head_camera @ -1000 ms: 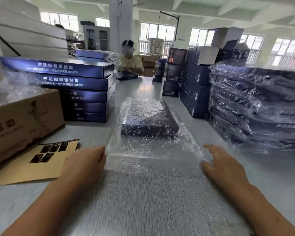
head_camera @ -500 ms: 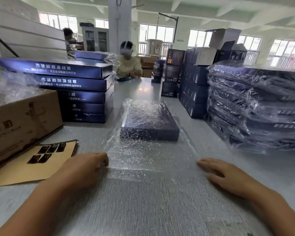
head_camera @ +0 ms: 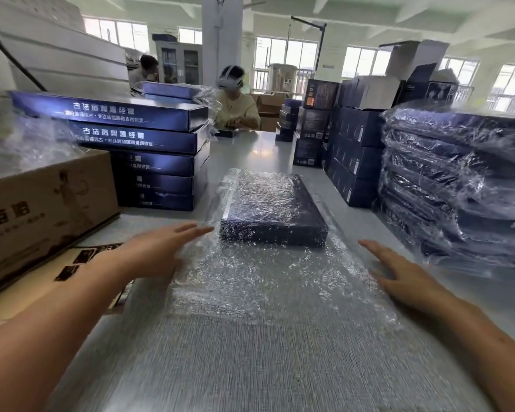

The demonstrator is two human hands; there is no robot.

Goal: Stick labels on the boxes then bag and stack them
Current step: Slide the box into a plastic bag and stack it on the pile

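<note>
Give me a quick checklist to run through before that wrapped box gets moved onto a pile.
1. Box fully inside the bubble bag: ok, empty flap spare in front.
2. Left hand free: ok, open at the bag's left edge.
3. Right hand free: ok, open at its right edge.
4. Label on the box: cannot tell, the wrap hides it.
5. Bagged stack on the right steady: cannot tell.
</note>
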